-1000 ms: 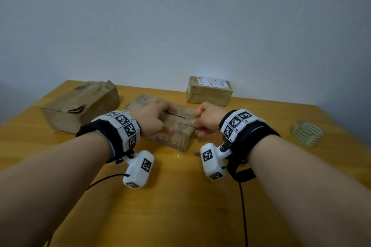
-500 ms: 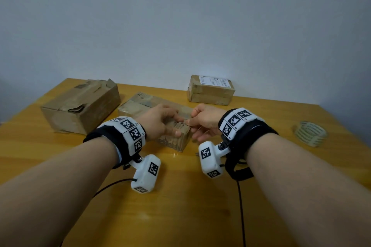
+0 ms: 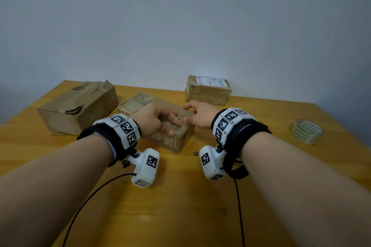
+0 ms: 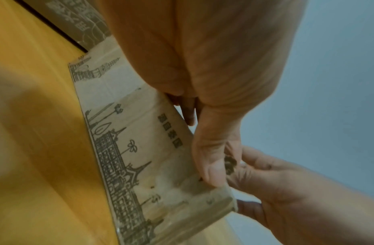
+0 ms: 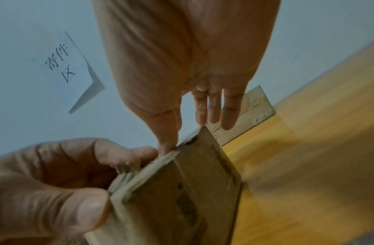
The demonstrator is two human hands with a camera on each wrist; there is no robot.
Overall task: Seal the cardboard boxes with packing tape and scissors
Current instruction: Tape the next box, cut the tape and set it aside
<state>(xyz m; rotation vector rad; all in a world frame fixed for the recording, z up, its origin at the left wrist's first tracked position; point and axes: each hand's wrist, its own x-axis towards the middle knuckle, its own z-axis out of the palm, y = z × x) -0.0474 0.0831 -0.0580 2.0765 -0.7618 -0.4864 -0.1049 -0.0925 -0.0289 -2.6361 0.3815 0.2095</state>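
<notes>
Cardboard box [image 3: 176,136] (printed side nearest) sits on the worktop [image 3: 180,196] under both hands: left hand [image 3: 156,120] grips its top edge, right hand [image 3: 198,114] rests flat beside; flaps should be pressed flush before taping.

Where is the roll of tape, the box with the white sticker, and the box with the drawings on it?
roll of tape [image 3: 306,132], head view, on its outer band.
box with the white sticker [image 3: 207,90], head view, front face.
box with the drawings [image 4: 127,165], left wrist view, printed side.
</notes>
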